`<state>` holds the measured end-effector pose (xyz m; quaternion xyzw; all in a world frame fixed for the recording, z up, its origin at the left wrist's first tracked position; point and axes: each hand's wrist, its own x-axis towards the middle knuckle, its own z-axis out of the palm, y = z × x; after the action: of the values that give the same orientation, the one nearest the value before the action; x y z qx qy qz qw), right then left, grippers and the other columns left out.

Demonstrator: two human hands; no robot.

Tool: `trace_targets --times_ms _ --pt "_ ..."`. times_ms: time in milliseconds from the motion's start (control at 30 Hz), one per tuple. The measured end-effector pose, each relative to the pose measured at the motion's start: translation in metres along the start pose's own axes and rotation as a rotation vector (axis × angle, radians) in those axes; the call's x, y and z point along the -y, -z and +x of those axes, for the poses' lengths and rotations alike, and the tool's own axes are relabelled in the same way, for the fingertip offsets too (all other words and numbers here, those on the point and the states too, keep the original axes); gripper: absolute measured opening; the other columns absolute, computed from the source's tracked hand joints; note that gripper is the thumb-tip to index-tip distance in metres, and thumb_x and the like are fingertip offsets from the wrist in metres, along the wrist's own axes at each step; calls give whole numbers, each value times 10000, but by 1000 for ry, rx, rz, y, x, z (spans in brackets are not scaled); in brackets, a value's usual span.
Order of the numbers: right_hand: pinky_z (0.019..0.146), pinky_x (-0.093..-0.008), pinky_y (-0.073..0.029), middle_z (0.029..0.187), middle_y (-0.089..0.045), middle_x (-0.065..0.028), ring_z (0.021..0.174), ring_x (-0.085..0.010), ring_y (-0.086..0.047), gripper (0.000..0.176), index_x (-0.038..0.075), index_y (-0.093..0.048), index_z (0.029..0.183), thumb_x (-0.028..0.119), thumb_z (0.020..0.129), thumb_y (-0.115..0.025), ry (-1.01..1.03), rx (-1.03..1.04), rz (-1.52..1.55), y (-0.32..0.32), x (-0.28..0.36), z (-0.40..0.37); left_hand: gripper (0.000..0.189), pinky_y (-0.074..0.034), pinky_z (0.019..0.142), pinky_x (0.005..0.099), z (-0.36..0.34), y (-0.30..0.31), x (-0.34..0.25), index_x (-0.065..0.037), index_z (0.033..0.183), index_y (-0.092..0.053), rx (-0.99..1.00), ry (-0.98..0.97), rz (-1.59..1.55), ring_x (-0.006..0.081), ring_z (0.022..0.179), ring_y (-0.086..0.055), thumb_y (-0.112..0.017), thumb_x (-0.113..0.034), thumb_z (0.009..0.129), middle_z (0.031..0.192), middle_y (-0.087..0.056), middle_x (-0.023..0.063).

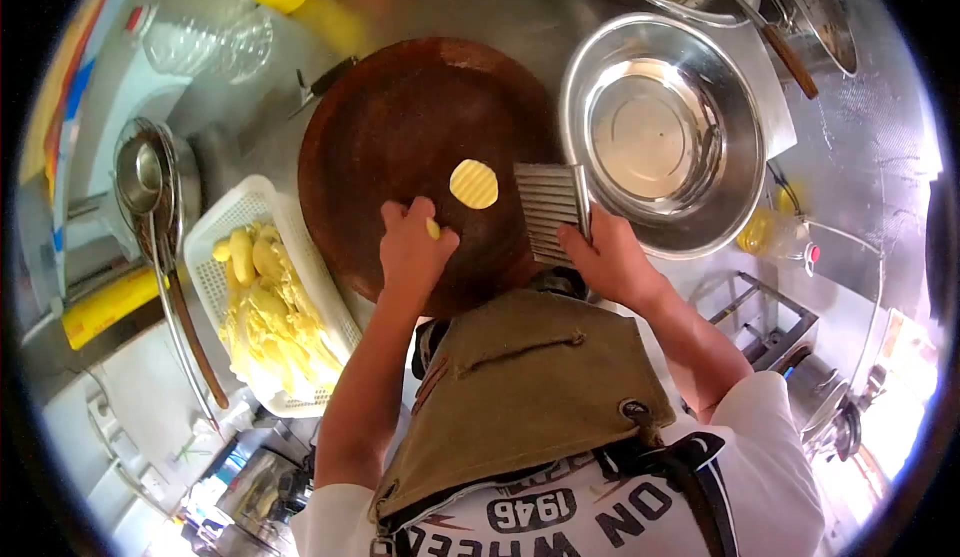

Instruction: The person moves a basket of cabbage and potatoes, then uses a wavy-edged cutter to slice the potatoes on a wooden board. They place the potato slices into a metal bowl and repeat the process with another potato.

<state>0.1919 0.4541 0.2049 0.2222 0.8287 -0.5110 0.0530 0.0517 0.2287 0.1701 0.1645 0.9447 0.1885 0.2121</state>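
Note:
On the round brown chopping board point(400, 117) lies a ridged yellow slice point(473, 185), which looks like potato. My left hand point(410, 252) is closed at the board's near side, pinching a small yellow piece point(433, 228) between thumb and finger. In my right hand point(612, 257) is a crinkle cutter point(548, 209), gripped along its back. Its wide, corrugated metal blade reaches over the board's right edge, apart from the slice.
Left of the board, a white plastic basket point(205, 247) holds yellow peeled pieces. A steel bowl point(580, 137) stands to the right. Beyond the board lies a dark-handled tool point(330, 77). Long-handled ladles point(150, 217) are at far left, an oil bottle point(775, 237) at right.

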Motion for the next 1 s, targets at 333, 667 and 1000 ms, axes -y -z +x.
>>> trace_targets --times_ms 333,667,1000 --pt "831 -483 -474 969 -629 -286 954 -458 -596 295 -7 -561 1111 176 879 -576 -9 157 94 19 -43 -29 400 -477 802 385 37 14 -145 -48 989 -579 -89 -528 -401 284 901 -582 -778 -253 709 950 -599 143" --pt "823 -496 -456 966 -607 -290 944 -473 -568 260 0 -537 1083 160 881 -561 44 146 61 15 -64 -34 430 -518 752 400 21 -6 -55 -32 1145 -551 -263 -652 206 338 911 -586 -680 -119 744 1140 -537 195" --pt "709 -502 -475 820 -623 -283 807 -476 -594 273 -42 -551 956 224 898 -561 86 194 -204 -1 -3 23 171 -534 583 304 14 -19 -5 -15 988 -618 -213 101 -800 201 649 -628 -636 -91 837 795 -633 116"
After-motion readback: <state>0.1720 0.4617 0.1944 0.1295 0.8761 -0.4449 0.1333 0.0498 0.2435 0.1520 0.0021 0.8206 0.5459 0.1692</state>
